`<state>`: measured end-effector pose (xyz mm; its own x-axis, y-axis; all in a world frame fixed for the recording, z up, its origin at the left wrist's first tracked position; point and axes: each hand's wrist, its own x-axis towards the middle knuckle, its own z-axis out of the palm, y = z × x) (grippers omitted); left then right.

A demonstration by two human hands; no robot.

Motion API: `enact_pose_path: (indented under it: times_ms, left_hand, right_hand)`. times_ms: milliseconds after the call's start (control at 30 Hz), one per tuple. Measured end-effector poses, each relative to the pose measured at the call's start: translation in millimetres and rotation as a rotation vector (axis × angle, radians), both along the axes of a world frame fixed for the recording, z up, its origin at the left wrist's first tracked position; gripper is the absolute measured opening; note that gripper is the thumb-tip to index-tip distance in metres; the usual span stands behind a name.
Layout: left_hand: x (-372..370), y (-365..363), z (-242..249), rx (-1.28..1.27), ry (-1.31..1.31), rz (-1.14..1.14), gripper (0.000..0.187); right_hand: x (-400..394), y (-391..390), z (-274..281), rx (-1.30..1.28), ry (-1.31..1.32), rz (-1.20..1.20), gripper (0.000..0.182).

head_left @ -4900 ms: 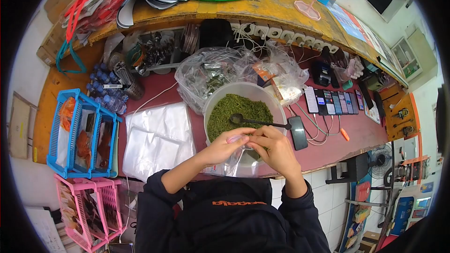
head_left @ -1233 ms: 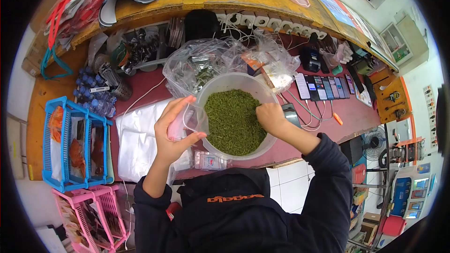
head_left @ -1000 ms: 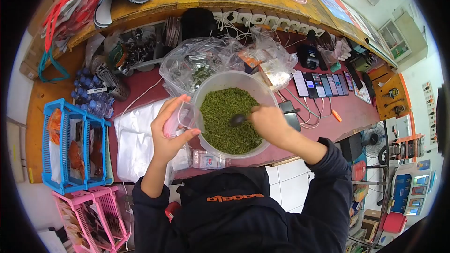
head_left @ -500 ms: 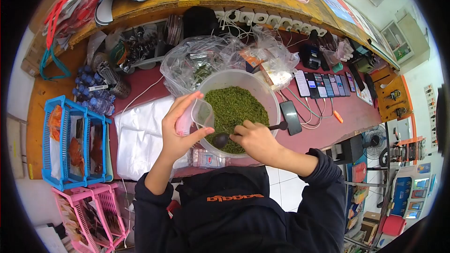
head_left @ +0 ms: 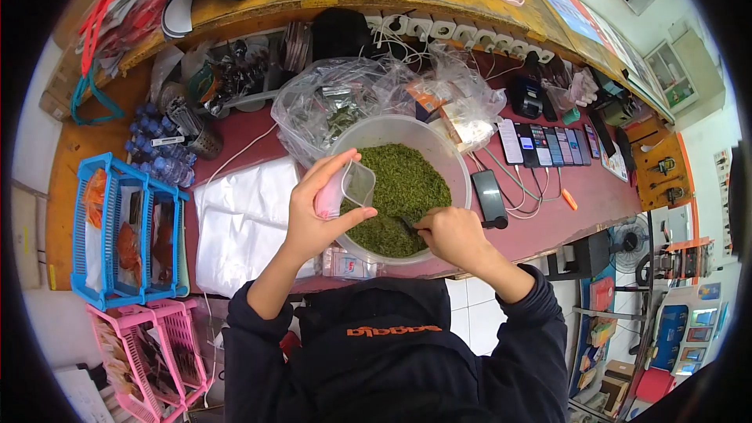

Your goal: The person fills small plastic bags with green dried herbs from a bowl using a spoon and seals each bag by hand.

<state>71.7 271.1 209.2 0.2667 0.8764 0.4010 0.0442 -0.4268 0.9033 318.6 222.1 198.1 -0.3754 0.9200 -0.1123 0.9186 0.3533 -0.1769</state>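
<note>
A large translucent plastic bowl (head_left: 462,180) full of green dried leaf stuff (head_left: 399,188) stands on the red counter in front of me. My left hand (head_left: 317,215) holds a small clear zip bag (head_left: 348,188) with a pink strip, mouth held wide, over the bowl's left rim. My right hand (head_left: 450,236) grips a black spoon (head_left: 407,225) whose bowl is dug into the green leaf near the front rim; its handle end (head_left: 495,223) sticks out to the right.
A stack of clear plastic bags (head_left: 243,219) lies left of the bowl, a blue basket (head_left: 117,235) and pink basket (head_left: 149,352) further left. A black phone (head_left: 487,192) lies right of the bowl, with a row of phones (head_left: 548,145) on cables behind. Crumpled plastic bags (head_left: 352,102) sit behind.
My right hand picked the spoon up and moved it from the middle of the leaf to the front rim. My left hand brought the small bag a little further over the bowl.
</note>
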Motion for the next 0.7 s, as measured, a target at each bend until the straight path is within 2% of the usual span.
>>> enact_pose_path:
  times_ms: [67, 100, 167, 267, 367, 433, 500, 533, 600, 633, 700]
  left_hand:
    - [1, 1, 0, -0.017, 0.004, -0.007, 0.073]
    - [1, 1, -2, -0.016, 0.004, -0.004, 0.073]
    - [2, 3, -8, -0.017, 0.005, 0.005, 0.072]
    - [6, 6, -13, -0.009, 0.038, 0.031, 0.067]
    - [10, 10, -21, 0.065, 0.149, 0.025, 0.063]
    - [16, 9, -18, 0.021, 0.186, 0.028, 0.060]
    - [21, 9, -18, -0.029, 0.274, 0.034, 0.057]
    - [24, 9, -18, -0.028, 0.274, 0.036, 0.057]
    - [31, 9, -16, -0.040, 0.379, 0.041, 0.058]
    - [35, 9, -15, -0.032, 0.386, 0.041, 0.059]
    - [42, 9, -12, -0.066, 0.370, 0.039, 0.059]
  right_hand:
    - [11, 9, 3, -0.050, 0.302, -0.039, 0.013]
    - [17, 13, 5, -0.050, 0.302, -0.035, 0.013]
    - [29, 19, 10, -0.345, 0.579, -0.247, 0.017]
    - [38, 22, 15, -0.338, 0.589, -0.342, 0.015]
    - [39, 19, 23, -0.310, 0.592, -0.337, 0.013]
    - [39, 17, 26, -0.282, 0.596, -0.334, 0.013]
    - [37, 14, 32, 0.062, 0.629, -0.273, 0.011]
    - [35, 12, 38, 0.062, 0.628, -0.271, 0.011]
    - [24, 8, 52, 0.291, 0.540, -0.241, 0.010]
    - [19, 6, 54, 0.291, 0.539, -0.240, 0.010]
    - [9, 4, 55, 0.528, 0.425, -0.194, 0.015]
